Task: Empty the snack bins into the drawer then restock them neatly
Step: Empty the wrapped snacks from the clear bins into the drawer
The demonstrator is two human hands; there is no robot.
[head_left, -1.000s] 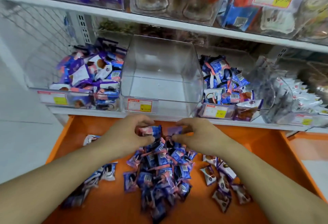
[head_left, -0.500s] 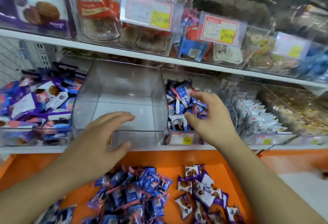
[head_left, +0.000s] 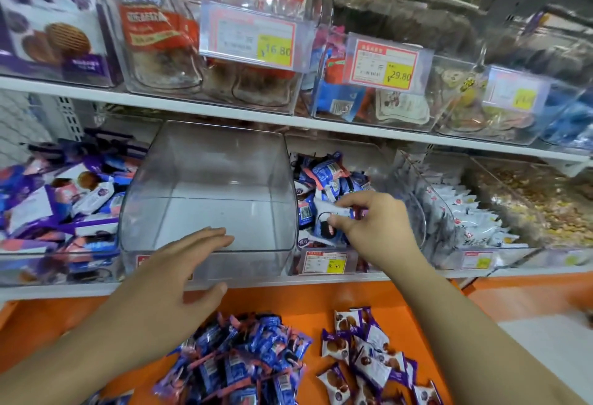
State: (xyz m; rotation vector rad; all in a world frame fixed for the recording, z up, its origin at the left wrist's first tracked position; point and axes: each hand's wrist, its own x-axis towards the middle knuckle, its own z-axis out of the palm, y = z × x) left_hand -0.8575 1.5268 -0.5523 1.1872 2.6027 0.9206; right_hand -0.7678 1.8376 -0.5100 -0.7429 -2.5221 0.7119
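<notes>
An empty clear bin [head_left: 205, 199] sits on the lower shelf at centre. My left hand [head_left: 173, 279] rests flat against its front wall, fingers straight. To its right a bin [head_left: 324, 263] holds blue and white snack packets [head_left: 324, 177]. My right hand [head_left: 369, 225] reaches into that bin and pinches a white packet [head_left: 333, 210]. Below, the orange drawer [head_left: 481, 302] holds a pile of blue packets [head_left: 244, 363] and a smaller group of purple-and-white packets [head_left: 365, 356].
A left bin [head_left: 61, 205] is full of purple and blue packs. Right bins hold white packets [head_left: 462, 212] and loose snacks [head_left: 539, 205]. The upper shelf [head_left: 288, 122] carries clear bins with price tags close overhead.
The view tilted up from the drawer to the shelf. My left hand moved to the empty bin's front. My right hand reached into the right bin and closed its fingers on a packet.
</notes>
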